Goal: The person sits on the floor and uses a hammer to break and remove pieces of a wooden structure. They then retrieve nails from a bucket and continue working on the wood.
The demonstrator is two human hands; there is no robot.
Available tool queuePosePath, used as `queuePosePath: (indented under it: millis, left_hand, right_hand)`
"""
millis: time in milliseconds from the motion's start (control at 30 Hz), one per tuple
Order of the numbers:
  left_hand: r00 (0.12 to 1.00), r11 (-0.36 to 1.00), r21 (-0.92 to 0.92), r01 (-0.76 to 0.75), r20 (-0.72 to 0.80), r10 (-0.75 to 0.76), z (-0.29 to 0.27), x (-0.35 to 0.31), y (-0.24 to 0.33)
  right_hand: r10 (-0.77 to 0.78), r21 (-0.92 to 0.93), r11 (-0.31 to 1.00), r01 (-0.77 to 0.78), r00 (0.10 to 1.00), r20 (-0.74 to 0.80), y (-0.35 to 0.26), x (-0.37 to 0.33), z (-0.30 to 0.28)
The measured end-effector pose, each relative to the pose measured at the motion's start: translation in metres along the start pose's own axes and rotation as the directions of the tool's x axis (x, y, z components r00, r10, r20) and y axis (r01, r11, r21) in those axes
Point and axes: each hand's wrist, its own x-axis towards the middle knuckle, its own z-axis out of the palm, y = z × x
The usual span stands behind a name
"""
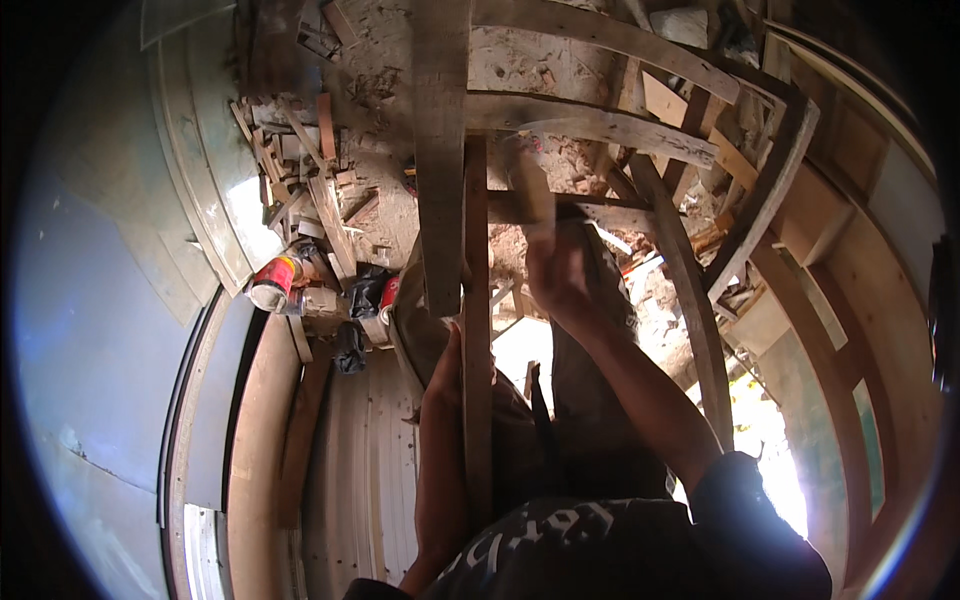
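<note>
Clearly, right fingers (556, 272) clench a blurred tool (534, 190), open room alongside; left fingers (453, 347) beside slat's (476, 390) edge, grip unclear.

My right hand (557, 275) is smeared by motion blur. Glare burns out patches (525, 345) just below it and farther to its lower right, while my trousers (590, 410) below it sink into shadow. Far left of it, a panel (110, 310) looks hazy blue, bending toward the black rim.
</note>
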Motion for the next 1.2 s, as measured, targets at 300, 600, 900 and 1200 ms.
queuePosePath:
  millis: [300, 600, 900, 1200]
  left_hand:
    - [0.999, 1.000, 0.006, 0.013, -0.051, -0.012, 0.009, 0.004, 0.008]
    - [0.997, 0.999, -0.032, 0.020, 0.077, -0.018, -0.014, 0.005, 0.001]
    - [0.978, 0.942, 0.298, -0.154, -0.093, 0.189, 0.017, -0.033, -0.007]
    - [0.844, 0.663, 0.745, -0.072, -0.309, 0.439, 0.077, -0.089, -0.025]
  right_hand:
    - [-0.526, -0.841, 0.496, 0.216, 0.845, -0.093, 0.056, 0.009, 0.009]
    - [0.292, 0.075, 0.952, -0.297, 0.953, 0.079, 0.035, 0.004, -0.008]
    - [0.648, 0.144, 0.737, -0.661, 0.751, 0.127, 0.082, -0.027, 0.004]
    - [0.509, -0.022, 0.856, -0.517, 0.834, 0.212, 0.084, -0.038, 0.004]
